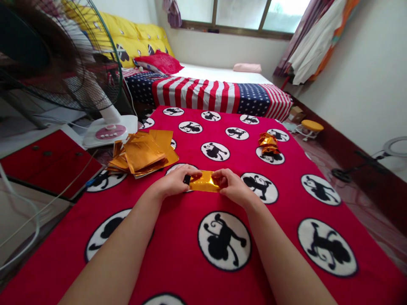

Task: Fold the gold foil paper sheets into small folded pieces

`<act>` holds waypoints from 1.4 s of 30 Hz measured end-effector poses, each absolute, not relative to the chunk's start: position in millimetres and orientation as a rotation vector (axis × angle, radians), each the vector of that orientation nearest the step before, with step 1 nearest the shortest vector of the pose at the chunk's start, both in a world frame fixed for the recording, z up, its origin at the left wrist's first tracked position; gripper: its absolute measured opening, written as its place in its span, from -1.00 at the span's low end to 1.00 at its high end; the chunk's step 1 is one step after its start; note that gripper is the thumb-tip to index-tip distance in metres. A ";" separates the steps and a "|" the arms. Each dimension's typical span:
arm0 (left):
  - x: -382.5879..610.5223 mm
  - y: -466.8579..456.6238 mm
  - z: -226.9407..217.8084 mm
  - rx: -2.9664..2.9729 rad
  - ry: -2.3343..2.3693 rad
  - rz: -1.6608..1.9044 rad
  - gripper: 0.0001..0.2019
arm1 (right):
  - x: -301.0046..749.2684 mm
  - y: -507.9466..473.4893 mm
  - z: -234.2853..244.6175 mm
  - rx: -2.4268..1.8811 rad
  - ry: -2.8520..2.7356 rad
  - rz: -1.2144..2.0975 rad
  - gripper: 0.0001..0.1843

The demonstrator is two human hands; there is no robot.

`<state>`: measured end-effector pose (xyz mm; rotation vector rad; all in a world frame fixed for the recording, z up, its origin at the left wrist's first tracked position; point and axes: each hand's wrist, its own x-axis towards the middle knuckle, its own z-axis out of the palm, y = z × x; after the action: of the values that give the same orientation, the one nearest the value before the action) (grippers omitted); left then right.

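A small folded piece of gold foil paper (205,182) lies on the red blanket (178,250) between both hands. My left hand (176,181) pinches its left end, fingers curled closed. My right hand (230,183) pinches its right end the same way. A loose stack of flat gold foil sheets (143,154) rests to the left, a short reach from my left hand. A small pile of folded gold foil pieces (269,143) sits further back on the right.
The red blanket has white circles with black monkey figures. A standing fan (63,63) with a white base (110,131) is at the left, beside a red cabinet (47,161). A flag-patterned cover (216,93) lies behind; a yellow stool (312,126) stands at right.
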<state>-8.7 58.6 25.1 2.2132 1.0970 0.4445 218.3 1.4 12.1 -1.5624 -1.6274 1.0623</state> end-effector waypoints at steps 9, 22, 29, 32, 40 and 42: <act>-11.8 57.7 19.2 1.511 1.153 0.795 -0.52 | 217.4 4.4 9.9 -1.470 -1.294 1.211 -0.54; 3.0 55.1 3.9 2.100 1.467 0.701 -0.19 | 213.5 11.7 -9.9 -1.558 -1.318 0.860 -0.35; 1.9 55.3 -1.3 1.802 1.226 0.898 -0.47 | 211.0 10.6 -4.6 -1.553 -1.300 0.837 -0.35; 2.5 54.5 1.3 1.615 1.096 1.030 -0.69 | 207.9 8.3 -1.9 -1.516 -1.301 0.822 -0.49; 6.4 52.4 5.2 1.328 0.983 1.120 -0.57 | 201.1 5.7 -9.4 -1.415 -1.158 0.820 -0.66; 6.4 52.4 5.2 1.324 1.007 1.106 -0.55 | 200.1 5.7 -9.0 -1.377 -1.124 0.821 -0.66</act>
<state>6.4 52.4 5.2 1.3242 1.0070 1.1061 200.1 5.7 -9.0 -1.3769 -1.1244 0.8211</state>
